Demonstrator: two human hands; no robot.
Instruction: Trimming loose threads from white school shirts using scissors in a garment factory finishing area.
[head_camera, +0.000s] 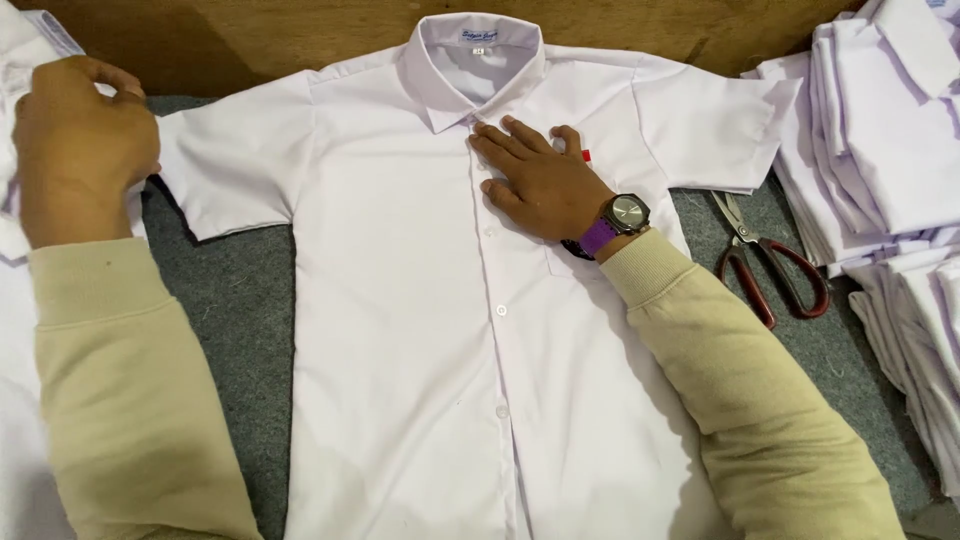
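Note:
A white short-sleeved shirt (400, 330) lies flat and buttoned on grey felt, collar toward the far edge. My right hand (535, 175) presses flat on its chest just below the collar, fingers spread, beside the breast pocket with a small red tag. A watch with a purple strap is on that wrist. My left hand (80, 135) is at the far left, fingers curled on white cloth (20, 60) next to the shirt's sleeve end. Both arms wear beige sleeves.
Red-handled scissors (770, 265) lie on the grey felt (235, 330) to the right of the shirt. Stacks of folded white shirts (880, 130) fill the right side. More white cloth lies along the left edge. A wooden board (250, 40) runs behind.

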